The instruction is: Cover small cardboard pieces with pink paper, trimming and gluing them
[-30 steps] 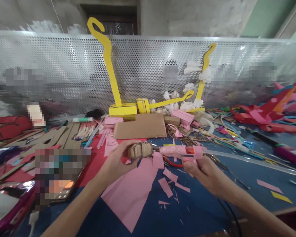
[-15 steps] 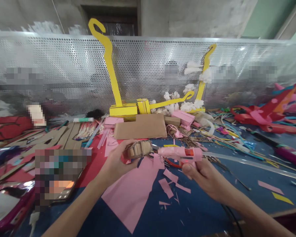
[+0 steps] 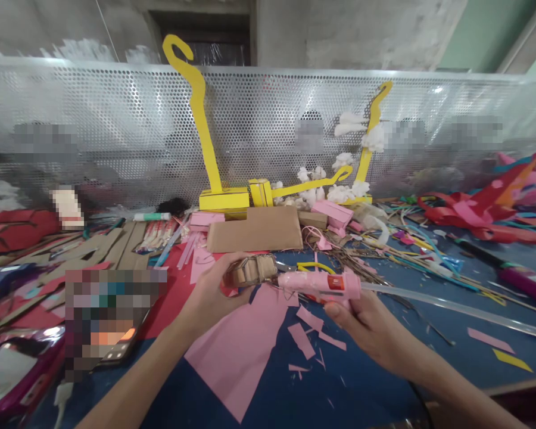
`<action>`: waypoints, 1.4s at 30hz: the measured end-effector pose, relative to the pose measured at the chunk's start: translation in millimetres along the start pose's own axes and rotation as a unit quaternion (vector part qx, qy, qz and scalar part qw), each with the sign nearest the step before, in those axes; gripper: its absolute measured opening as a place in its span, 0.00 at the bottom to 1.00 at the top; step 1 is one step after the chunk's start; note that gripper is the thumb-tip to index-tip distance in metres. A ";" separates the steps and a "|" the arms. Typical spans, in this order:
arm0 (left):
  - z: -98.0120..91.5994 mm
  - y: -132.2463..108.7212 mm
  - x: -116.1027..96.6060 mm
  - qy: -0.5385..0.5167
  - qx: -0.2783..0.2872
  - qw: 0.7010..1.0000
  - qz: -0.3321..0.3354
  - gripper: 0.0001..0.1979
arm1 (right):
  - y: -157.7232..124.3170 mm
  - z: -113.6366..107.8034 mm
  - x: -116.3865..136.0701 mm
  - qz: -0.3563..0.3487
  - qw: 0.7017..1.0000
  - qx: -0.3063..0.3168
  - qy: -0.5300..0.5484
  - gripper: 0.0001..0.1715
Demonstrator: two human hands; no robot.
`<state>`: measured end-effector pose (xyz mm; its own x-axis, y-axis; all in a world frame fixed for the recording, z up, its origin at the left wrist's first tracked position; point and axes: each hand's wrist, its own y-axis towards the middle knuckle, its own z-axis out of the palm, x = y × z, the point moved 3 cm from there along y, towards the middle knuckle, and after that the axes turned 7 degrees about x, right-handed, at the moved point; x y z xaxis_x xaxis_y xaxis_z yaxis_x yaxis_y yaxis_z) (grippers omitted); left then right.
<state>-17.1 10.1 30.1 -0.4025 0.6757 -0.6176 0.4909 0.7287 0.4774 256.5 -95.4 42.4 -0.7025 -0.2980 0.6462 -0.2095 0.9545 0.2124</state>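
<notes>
A: What does each hand hold?

B: The left hand [image 3: 217, 286] grasps the cardboard piece [image 3: 254, 269] by its left end, with digits on the near and far sides. The right hand [image 3: 368, 319] is wrapped around the handle of the glue gun [image 3: 315, 283]. I can't make out whether a finger presses the trigger; the hand hides it.

A: Why hold the piece just there?

B: Probably to leave its right end bare for the nozzle and the fingers away from the heat. They're near the middle of the view, above the pink paper [image 3: 236, 357] on the blue table [image 3: 352, 375], with the brown board [image 3: 259, 233] beyond.

A: Which way does the gun point?

B: Left, at the piece. Its long axis runs nearly level across the view, and the clear glue stick [image 3: 446, 302] trails from its back toward the right, dipping slightly. I'd guess that leaves the stick room to feed.

A: And the piece?

B: Its long axis runs left to right too, so its right end faces the nozzle. They're right beside each other; whether they touch, I can't tell.
</notes>
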 end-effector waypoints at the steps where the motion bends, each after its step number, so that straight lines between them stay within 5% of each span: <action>1: 0.0 -0.2 0.1 -0.001 0.001 1.000 0.001 0.24 | -0.6 0.4 -1.9 0.006 1.000 0.000 -0.005 0.29; 23: -2.3 0.6 -1.8 0.016 -0.016 1.000 -0.009 0.23 | -5.8 -1.4 -20.7 0.017 0.994 -0.067 -0.089 0.33; 34: -2.1 -0.7 -1.5 -0.009 -0.008 1.000 -0.023 0.23 | -0.9 -2.4 -22.0 0.043 0.999 -0.013 -0.009 0.33; 39: -2.0 0.0 5.4 -0.020 -0.030 0.999 -0.027 0.24 | 3.1 -20.1 -56.3 0.048 0.997 -0.058 0.009 0.31; 42: -2.2 0.6 9.3 -0.034 -0.044 0.998 -0.032 0.25 | 2.5 -49.4 -93.5 0.044 0.992 -0.118 0.016 0.32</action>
<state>-22.2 17.1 26.0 -0.3770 0.6201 -0.6880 0.3951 0.7795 0.4860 355.3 -65.9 18.7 -0.6878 -0.2181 0.6923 0.0187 0.9481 0.3173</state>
